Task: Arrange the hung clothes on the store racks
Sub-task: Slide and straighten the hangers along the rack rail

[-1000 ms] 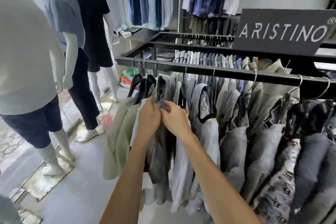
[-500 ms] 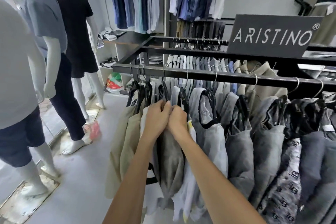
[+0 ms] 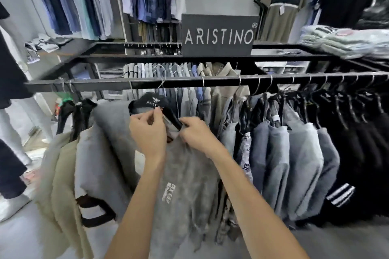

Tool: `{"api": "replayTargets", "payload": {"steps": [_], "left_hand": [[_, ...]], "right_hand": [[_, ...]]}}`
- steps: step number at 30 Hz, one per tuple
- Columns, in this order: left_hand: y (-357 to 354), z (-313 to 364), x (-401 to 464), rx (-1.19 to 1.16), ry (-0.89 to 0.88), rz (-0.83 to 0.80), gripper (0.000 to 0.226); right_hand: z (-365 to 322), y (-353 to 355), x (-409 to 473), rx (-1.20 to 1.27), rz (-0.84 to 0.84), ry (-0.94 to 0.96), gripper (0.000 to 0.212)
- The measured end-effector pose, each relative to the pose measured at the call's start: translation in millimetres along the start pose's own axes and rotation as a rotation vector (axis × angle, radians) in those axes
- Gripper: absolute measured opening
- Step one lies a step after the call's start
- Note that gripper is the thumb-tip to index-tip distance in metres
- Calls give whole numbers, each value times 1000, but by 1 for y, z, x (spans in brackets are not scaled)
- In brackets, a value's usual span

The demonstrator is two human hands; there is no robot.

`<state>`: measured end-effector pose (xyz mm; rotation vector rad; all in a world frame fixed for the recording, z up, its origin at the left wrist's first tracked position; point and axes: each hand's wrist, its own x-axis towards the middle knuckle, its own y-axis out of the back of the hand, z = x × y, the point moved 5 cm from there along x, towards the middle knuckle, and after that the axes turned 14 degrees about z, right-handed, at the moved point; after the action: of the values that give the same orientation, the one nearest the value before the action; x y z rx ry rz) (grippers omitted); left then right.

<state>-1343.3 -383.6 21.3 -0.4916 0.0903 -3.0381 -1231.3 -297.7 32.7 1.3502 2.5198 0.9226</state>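
"ARISTINO" with a small ® mark is read in pale capitals on the dark rectangular sign board, set upright on top of the black metal clothes rack. Below the rack's front rail, the same "ARISTINO" is printed in white under a small emblem on the black plastic hanger. Lower still, white lettering on the grey hung shirt is too blurred to be read.

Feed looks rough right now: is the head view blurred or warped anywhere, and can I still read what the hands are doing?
Head view: wide-angle warp bows the black rail; edges smear, so the beige garments and black shirts look soft. The centre is sharper: the left hand and right hand show at the branded hanger on the grey shirt. Lighting is even, without glare.
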Motion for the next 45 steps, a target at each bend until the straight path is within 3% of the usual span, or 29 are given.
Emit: {"api": "replayTargets", "payload": {"steps": [2,5,12,17,20,26,30,35,42,45], "left_hand": [[-15,18,-41,-43,12,-14,19],[-37,52,-110,-73,-57,-65,10],[-92,109,-252,-171,-188,-238,24],[-126,137,-358,-251,-164,-386,26],[-142,151,-421,-275,-153,-488,33],[-167,164,-513,-312,-59,-721,44],[-176,164,-551,-317,12,-845,48],[-186,157,-561,-317,104,-902,26],[-195,133,-512,-249,224,-852,13],[-204,115,-473,-227,235,-796,22]], "right_hand": [[19,40,-3,-28,18,34,56],[49,103,-12,-9,52,82,54],[126,238,-43,91,183,80,42],[195,334,-82,105,260,-4,62],[230,384,-108,81,330,-46,63],[286,467,-165,-205,466,-222,52],[283,494,-200,-277,579,-326,25],[281,498,-211,-448,622,-388,47],[264,455,-178,-456,512,-401,42],[245,420,-154,-433,438,-357,22]]}}
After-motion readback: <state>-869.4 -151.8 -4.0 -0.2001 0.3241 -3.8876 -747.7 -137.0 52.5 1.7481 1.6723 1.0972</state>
